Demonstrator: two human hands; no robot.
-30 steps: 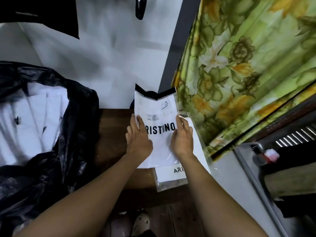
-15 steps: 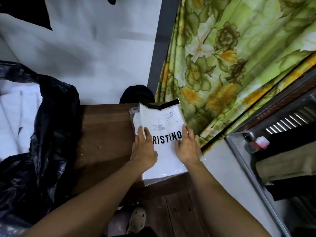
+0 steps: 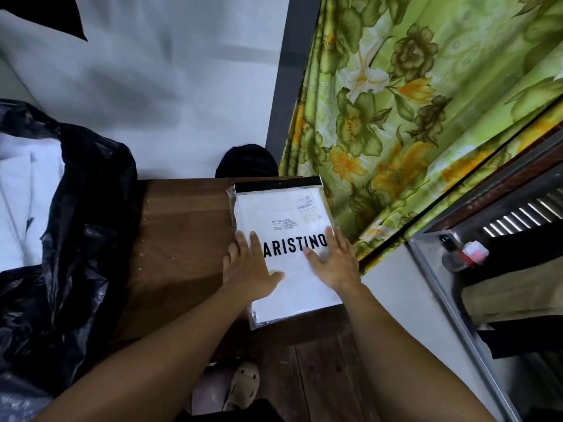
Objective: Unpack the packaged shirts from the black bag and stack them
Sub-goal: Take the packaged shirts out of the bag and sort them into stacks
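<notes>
In the head view, the packaged shirt (image 3: 289, 214) lay flat on the wooden table (image 3: 182, 239), in its right corner just beside the floral curtain (image 3: 396, 117). The left hand (image 3: 248, 269) and right hand (image 3: 333, 263) rested on it with fingers straight and spread, pressing down and gripping nothing. The slick wrapper sat close to the table's near edge, so I judged an uneven push could send it sliding to the floor. The black bag (image 3: 85, 208) gaped at the left, with more white shirts (image 3: 21, 193) inside; how many, I could not tell.
</notes>
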